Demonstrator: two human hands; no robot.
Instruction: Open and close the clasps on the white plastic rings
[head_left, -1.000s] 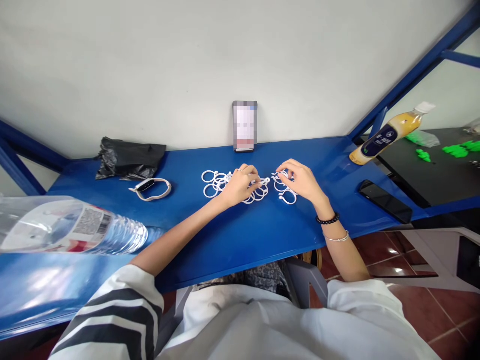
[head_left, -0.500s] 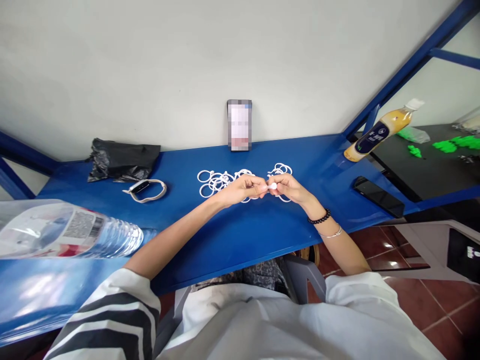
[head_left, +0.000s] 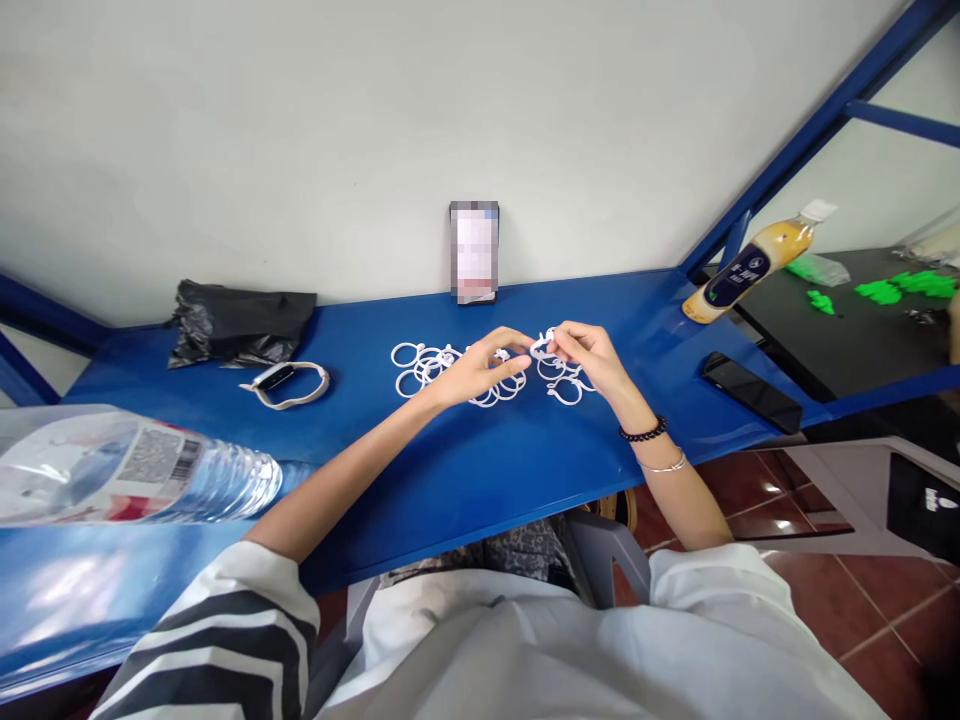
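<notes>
**One ring pinched, two lots of rings on the table**

My landmark is the phone point(head_left: 474, 250) propped upright against the wall. Just in front of it, the right hand point(head_left: 589, 362) pinches one white ring point(head_left: 541, 347) between thumb and fingertips, a little above the blue table point(head_left: 480, 460). The left hand point(head_left: 480, 370) lies curled beside it, fingers stretched toward that ring. I cannot tell whether it grips anything.

In front and left of the phone lies a big heap point(head_left: 420, 365) of rings, partly under the left hand. In front and right lies a small cluster point(head_left: 564, 387). If the cluster is the handled lot, I judge that most of the work is left.

Far left of the phone, a clear water bottle point(head_left: 135, 475) lies on its side, seemingly with water inside. Right of the phone, a juice bottle point(head_left: 746, 272) holds yellow drink and looks nearly full. Left of the phone, a crumpled black bag point(head_left: 240, 322) hides its contents.
</notes>
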